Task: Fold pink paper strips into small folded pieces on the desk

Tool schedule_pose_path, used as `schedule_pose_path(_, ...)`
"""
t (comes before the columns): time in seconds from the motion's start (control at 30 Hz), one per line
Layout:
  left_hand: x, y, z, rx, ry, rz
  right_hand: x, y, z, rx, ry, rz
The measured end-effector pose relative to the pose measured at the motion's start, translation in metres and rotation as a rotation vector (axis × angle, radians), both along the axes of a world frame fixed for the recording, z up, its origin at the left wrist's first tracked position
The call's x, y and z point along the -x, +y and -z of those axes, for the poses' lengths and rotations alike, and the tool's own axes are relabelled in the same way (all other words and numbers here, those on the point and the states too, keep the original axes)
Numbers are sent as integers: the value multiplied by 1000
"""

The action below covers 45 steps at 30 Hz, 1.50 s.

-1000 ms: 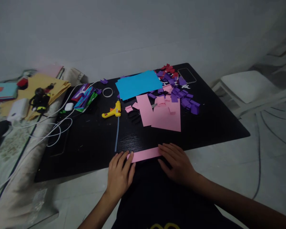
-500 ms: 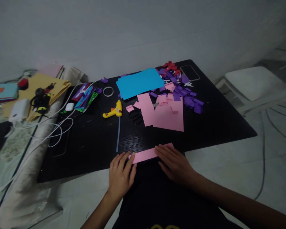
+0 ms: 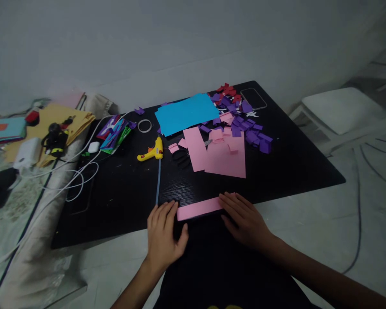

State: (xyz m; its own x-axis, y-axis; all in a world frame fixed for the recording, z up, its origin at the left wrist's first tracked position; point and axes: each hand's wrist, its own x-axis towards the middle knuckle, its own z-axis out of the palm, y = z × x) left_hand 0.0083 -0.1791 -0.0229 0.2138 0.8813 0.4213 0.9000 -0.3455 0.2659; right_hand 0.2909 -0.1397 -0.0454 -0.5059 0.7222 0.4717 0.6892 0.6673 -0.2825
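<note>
A long pink paper strip lies along the near edge of the black table. My right hand rests flat over the strip's right end, fingers stretched out. Just off the strip's left end, my left hand lies on the table edge with its thumb spread away. Beyond the strip are a pink paper piece and a larger pink sheet. Black-handled scissors lie partly under the pink paper. A yellow glue gun with a glue stick lies at the left.
Blue sheets lie at the back, beside folded purple pieces and red scraps. A tape ring, coloured paper strips and white cables are on the left. A white chair stands right.
My left hand has come off the strip's left end, its thumb opening outward. My right hand has slid right along the strip, covering its right end. The view has shifted slightly.
</note>
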Motion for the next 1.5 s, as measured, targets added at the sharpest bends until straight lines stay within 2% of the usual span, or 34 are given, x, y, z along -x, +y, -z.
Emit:
schedule_pose_path(0.1, -33, 6, -6, 36, -13, 94, 2, 1, 1, -21, 28, 7)
schedule_pose_path(0.2, -67, 11, -4, 94, 10, 209, 4, 2, 2, -39, 48, 8)
schedule_pose_path(0.33, -86, 14, 5, 114, 52, 240, 4, 3, 2, -31, 60, -1)
schedule_pose_path(0.43, -79, 13, 9, 113, 63, 219, 4, 3, 2, -23, 55, 9)
schedule_pose_path(0.7, -25, -1, 12, 69, 121, 170, 3, 1, -6, 0, 61, 22)
schedule_pose_path(0.8, -14, -5, 17, 62, 138, 158, 6, 3, -13, 27, 104, 29)
schedule_pose_path(0.97, -16, -8, 29, 28, 155, 115, 40, 12, -25, 82, 185, 119)
schedule_pose_path(1.07, -17, -9, 35, 14, 153, 105, 70, 18, -25, 257, 93, 12)
schedule_pose_path(1.17, -15, -9, 38, 6, 158, 106, 90, 23, -23, 343, -29, 70)
schedule_pose_path(1.3, -14, -9, 40, -1, 161, 101, 90, 28, -21, 344, -122, 161)
schedule_pose_path(1.5, -15, -8, 42, -18, 106, 93, 69, 31, -23, 284, -180, 260)
